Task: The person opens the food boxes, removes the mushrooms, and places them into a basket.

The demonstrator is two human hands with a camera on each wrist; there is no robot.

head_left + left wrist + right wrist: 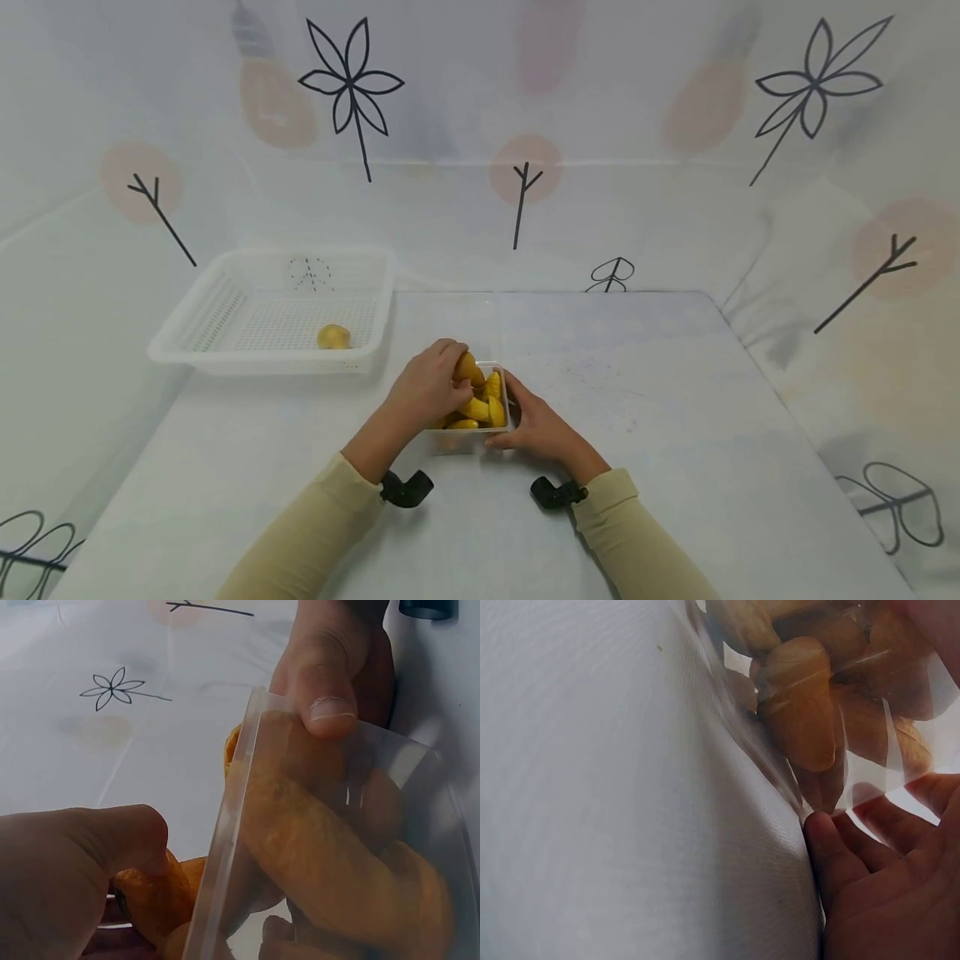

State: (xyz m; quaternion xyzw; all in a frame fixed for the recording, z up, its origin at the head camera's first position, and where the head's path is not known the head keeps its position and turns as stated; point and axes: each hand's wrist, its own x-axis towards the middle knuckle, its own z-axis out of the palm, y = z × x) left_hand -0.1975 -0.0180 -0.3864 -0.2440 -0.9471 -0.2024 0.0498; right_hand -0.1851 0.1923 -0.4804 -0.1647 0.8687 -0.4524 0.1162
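Right now we see the left hand (429,390) pinching a rounded yellow fruit-like piece (467,368), thumb and fingers closed about it, at the open top of a clear plastic box (453,443). From the left wrist view we can tell that part of this piece stands above the rim, though the hand hides much of the rest. To the right of that grip, the right hand (543,429) holds the box, its thumb at the near wall and its fingers round the right side. Between the two hands and just below the pinched piece, we find several curved yellow pieces (476,409) heaped inside the box, some touching one another.

Beyond the left hand and off to its left, we see a white perforated plastic basket (262,364) with a single round yellow piece (333,337) near its front right corner. Under both grips lies a white-covered table (637,400). Just behind each hand, we notice a pale yellow sleeve (311,525) and a black wrist camera (407,490).
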